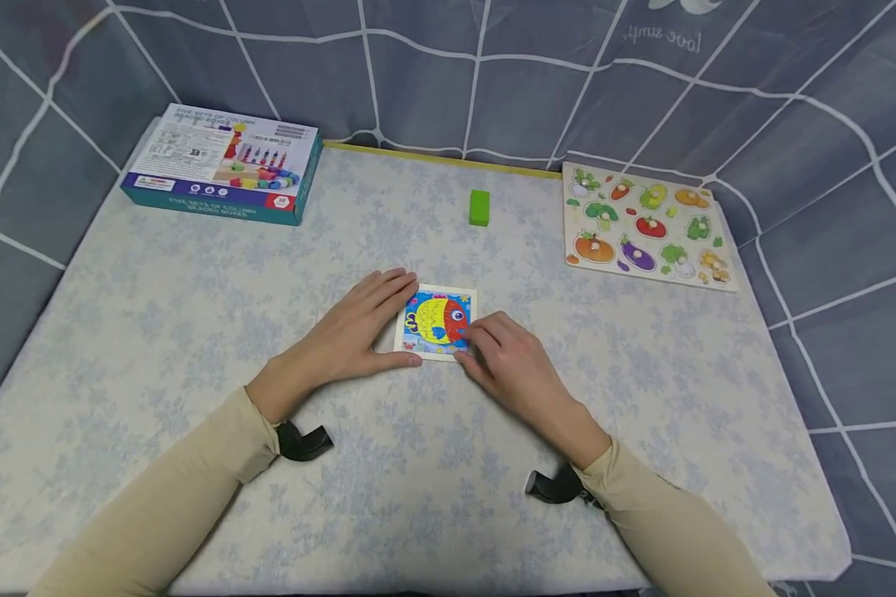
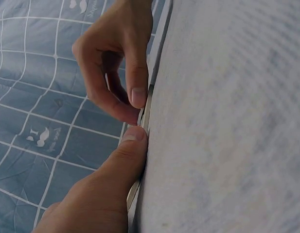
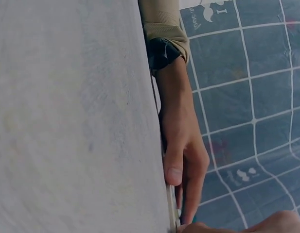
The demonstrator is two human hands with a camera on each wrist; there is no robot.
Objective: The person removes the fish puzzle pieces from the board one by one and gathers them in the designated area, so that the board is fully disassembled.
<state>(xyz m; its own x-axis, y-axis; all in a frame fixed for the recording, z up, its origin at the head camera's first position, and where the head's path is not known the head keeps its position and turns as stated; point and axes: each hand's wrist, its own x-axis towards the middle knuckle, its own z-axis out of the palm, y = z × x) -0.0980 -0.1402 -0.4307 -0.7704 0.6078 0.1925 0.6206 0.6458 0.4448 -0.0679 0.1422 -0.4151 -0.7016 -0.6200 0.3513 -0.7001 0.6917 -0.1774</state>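
Note:
A small square fish jigsaw puzzle point(image 1: 433, 322) in a white frame lies flat on the table, showing a yellow and red fish on blue. My left hand point(image 1: 348, 327) braces its left side with fairly straight fingers, the thumb by the bottom edge and the fingertips near the top left corner. At the lower right of the picture, my right hand point(image 1: 515, 365) has curled fingers and pinches a puzzle piece against the board. That piece is mostly hidden by the fingers. The left wrist view shows the right hand point(image 2: 118, 58) just beyond the left thumb, at the frame's thin edge.
Behind the puzzle stands a green block point(image 1: 479, 208). A boxed bead set point(image 1: 224, 166) lies at the back left, and a vegetable peg board point(image 1: 645, 224) at the back right. Gridded grey curtain point(image 1: 426, 91) hangs around the patterned tablecloth point(image 1: 418, 497).

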